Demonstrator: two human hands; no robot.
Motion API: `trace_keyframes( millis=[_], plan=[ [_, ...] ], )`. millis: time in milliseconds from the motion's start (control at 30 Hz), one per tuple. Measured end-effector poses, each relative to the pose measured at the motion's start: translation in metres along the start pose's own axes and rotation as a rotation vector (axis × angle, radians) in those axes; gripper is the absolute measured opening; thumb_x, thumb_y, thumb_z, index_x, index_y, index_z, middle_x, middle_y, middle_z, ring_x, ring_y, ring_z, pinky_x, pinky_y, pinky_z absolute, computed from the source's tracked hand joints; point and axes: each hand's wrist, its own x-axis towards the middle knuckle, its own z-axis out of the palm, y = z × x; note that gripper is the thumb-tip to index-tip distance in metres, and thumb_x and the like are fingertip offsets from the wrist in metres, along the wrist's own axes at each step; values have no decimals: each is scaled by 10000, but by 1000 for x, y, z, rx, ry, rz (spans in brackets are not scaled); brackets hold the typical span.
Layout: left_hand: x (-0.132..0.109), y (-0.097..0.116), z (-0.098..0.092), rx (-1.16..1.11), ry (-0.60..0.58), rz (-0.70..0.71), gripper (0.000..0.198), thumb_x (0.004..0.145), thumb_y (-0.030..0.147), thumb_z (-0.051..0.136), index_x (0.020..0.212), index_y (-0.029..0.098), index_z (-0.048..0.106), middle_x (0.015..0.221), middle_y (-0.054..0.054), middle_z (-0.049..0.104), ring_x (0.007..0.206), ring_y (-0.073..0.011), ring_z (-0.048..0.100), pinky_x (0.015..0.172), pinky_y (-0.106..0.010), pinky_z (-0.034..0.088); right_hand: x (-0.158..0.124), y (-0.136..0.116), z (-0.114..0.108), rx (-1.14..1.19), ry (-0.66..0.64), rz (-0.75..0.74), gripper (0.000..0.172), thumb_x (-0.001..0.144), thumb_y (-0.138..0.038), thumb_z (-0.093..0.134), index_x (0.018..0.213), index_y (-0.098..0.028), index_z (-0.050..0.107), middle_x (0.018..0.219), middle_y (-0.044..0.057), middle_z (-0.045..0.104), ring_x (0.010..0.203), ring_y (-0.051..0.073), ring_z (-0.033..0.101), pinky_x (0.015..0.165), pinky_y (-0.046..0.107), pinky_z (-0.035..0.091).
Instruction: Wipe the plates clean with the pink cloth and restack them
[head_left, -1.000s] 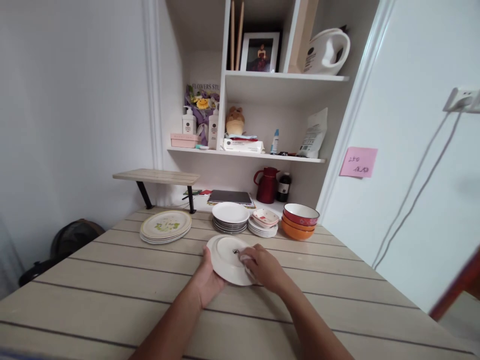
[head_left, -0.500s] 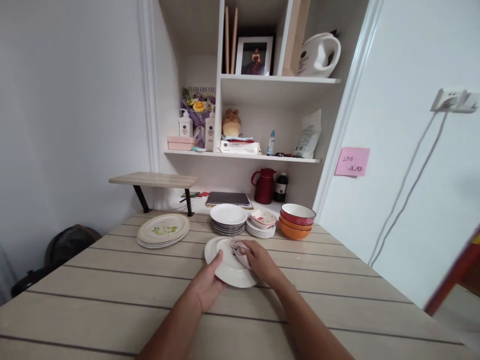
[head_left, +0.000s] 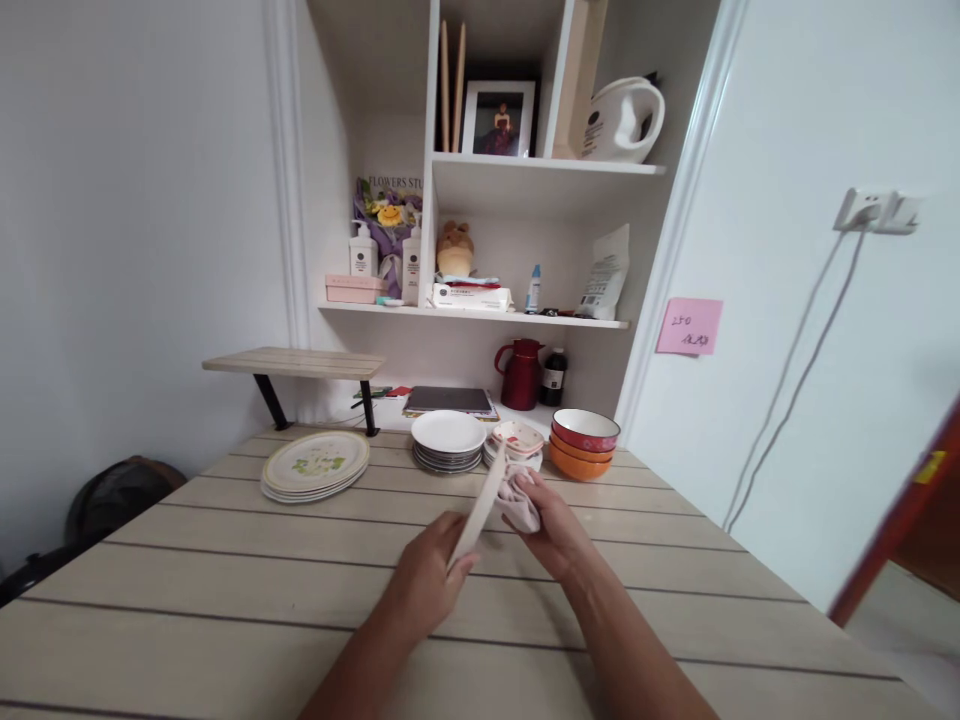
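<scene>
My left hand point(head_left: 427, 570) grips a white plate point(head_left: 480, 508) by its near edge, closed around the rim. The plate is tilted up nearly on edge above the table, so only a narrow side of it shows. My right hand point(head_left: 551, 525) is closed on a crumpled pale cloth point(head_left: 519, 497), which it holds against the plate's right-hand face. Behind the plate stand a stack of white plates point(head_left: 448, 432), small patterned dishes point(head_left: 517, 437) on small white plates, and stacked bowls point(head_left: 585, 430), red over orange.
Large plates with a green floral pattern point(head_left: 315, 460) are stacked at left on the wooden table point(head_left: 225, 570). A small raised shelf point(head_left: 296, 362) stands behind them. Further back are a dark laptop point(head_left: 450, 400), a red jug point(head_left: 520, 375) and a dark bottle point(head_left: 553, 377).
The plate has turned from lying nearly flat to standing almost on edge. My right hand has moved the cloth from its upper face to the side facing right. The view has shifted slightly.
</scene>
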Motion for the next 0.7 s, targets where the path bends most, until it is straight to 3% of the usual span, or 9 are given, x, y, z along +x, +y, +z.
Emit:
trace_keyframes(
  millis=[67, 167, 233, 333, 400, 500, 600, 700],
  plan=[
    [1, -2, -2, 191, -58, 103, 485, 824, 152, 512, 1296, 250, 572, 1205, -89, 633, 1089, -245, 565, 974, -376, 421, 2, 1, -2, 74, 42, 33, 227, 746, -191, 724, 948, -221, 625, 847, -28, 718, 693, 118, 653, 660, 243, 539],
    [3, -7, -5, 374, -120, 97, 588, 792, 81, 474, 1353, 250, 514, 1247, -84, 611, 1104, -236, 546, 987, -372, 401, 5, 0, -6, 124, 107, 152, 139, 820, -287, 664, 910, -199, 606, 755, -20, 704, 621, 129, 644, 588, 255, 536],
    [4, -10, -7, 465, -163, 67, 662, 745, 40, 476, 1377, 240, 486, 1284, -82, 596, 1129, -242, 532, 996, -378, 386, 6, -3, -9, 128, 94, 217, 255, 860, -439, 596, 926, -193, 606, 740, -2, 700, 619, 152, 648, 561, 275, 534],
    [5, -10, -8, 558, -206, 53, 698, 728, 16, 457, 1391, 233, 467, 1326, -82, 576, 1166, -252, 509, 994, -392, 374, 6, -8, -11, 96, 51, 186, 391, 830, -553, 584, 1015, -210, 597, 821, 16, 713, 692, 180, 669, 598, 294, 542],
    [5, -10, -9, 584, -221, 67, 674, 749, 19, 438, 1385, 240, 474, 1314, -77, 588, 1159, -253, 509, 977, -404, 376, 6, -7, -13, 4, 62, 160, 396, 788, -464, 662, 1091, -225, 571, 859, 18, 715, 714, 179, 674, 617, 281, 540],
    [3, -11, -9, 565, -220, 107, 643, 752, 10, 448, 1331, 278, 530, 1274, -54, 615, 1158, -234, 504, 997, -413, 348, 7, -1, -18, -188, 119, 194, 504, 713, -186, 655, 1193, -229, 507, 807, 9, 700, 628, 165, 658, 562, 261, 524],
    [2, -16, -7, 510, -87, 88, 645, 717, -4, 513, 1267, 326, 579, 1283, -36, 594, 1197, -226, 477, 1048, -427, 300, 10, 3, -23, -281, 200, 265, 603, 633, -75, 533, 1218, -210, 474, 717, -2, 669, 527, 160, 632, 496, 261, 509],
    [5, -21, -4, 370, 190, 0, 758, 689, 53, 625, 1374, 329, 457, 1336, -65, 519, 1240, -255, 444, 1047, -441, 318, 11, 2, -26, -260, 163, 301, 582, 610, -73, 504, 1180, -193, 489, 736, 20, 675, 561, 185, 664, 498, 278, 524]
  ],
)
